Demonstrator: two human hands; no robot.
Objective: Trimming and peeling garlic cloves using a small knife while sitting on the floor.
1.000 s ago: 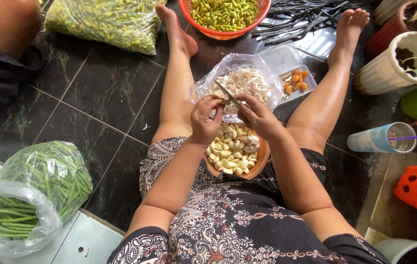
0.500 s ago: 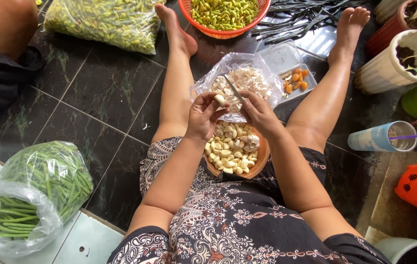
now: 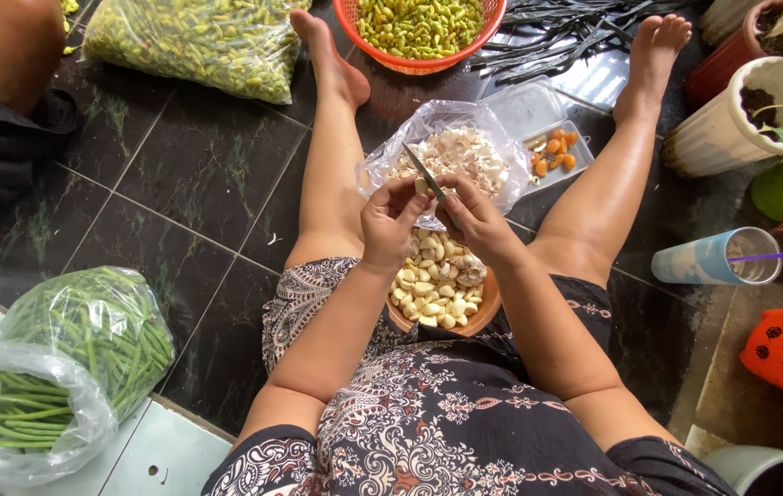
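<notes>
I sit on the floor with my legs stretched out. My left hand [image 3: 391, 219] pinches a garlic clove [image 3: 421, 186] at chest height. My right hand [image 3: 474, 216] grips a small knife [image 3: 423, 170] whose blade rests against that clove. Directly below both hands, an orange bowl [image 3: 485, 312] on my lap holds several peeled garlic cloves. Just beyond my hands, between my legs, a clear plastic bag [image 3: 451, 152] is filled with garlic skins.
An orange basket of yellow-green chillies [image 3: 419, 28] stands at my feet, a big bag of chillies [image 3: 194, 37] to its left. Bags of green beans [image 3: 61, 367] lie at lower left. A clear tray of small orange chillies [image 3: 552, 152], plant pots [image 3: 740, 119], a blue cup with a straw [image 3: 717, 257] stand right. Another person's knee [image 3: 5, 46] is at top left.
My hands have stayed above the bowl; the knife blade has shifted slightly against the clove as I turn it. Nothing else has moved.
</notes>
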